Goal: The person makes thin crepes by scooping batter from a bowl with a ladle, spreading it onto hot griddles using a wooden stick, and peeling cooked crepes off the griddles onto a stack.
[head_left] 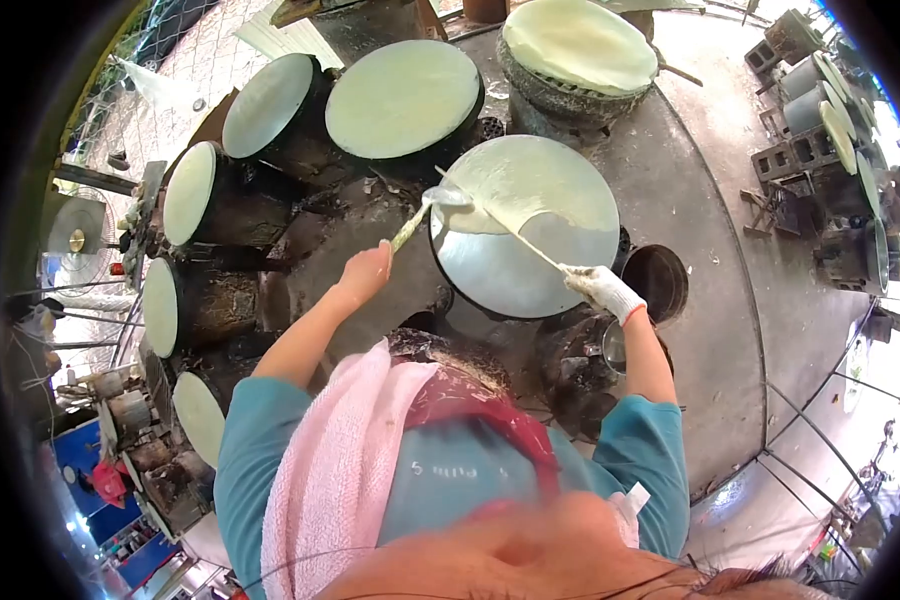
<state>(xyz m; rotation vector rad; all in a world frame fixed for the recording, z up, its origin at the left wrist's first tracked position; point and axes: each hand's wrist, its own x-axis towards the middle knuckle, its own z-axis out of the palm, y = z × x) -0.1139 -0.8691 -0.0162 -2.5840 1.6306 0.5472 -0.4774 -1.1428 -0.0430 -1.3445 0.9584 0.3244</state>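
My bare left hand [368, 270] is closed around the handle of a ladle [448, 196], whose bowl is at the left edge of a big round griddle [510, 285]. My right hand [602, 288], in a whitish glove, grips a long thin stick [520, 240] that slants across the griddle. Pale batter [560, 175] covers the far part of the griddle in a thin layer with a curved edge. Bare shiny metal shows on the near part. The ladle's bowl rests at or just over the batter; I cannot tell which.
More round griddles coated with pale sheets curve around to the left, such as the large one [402, 100] behind. A coated griddle on a stove [578, 45] stands at the back. An open metal pot [655, 280] is beside my right hand. Further stoves line the right.
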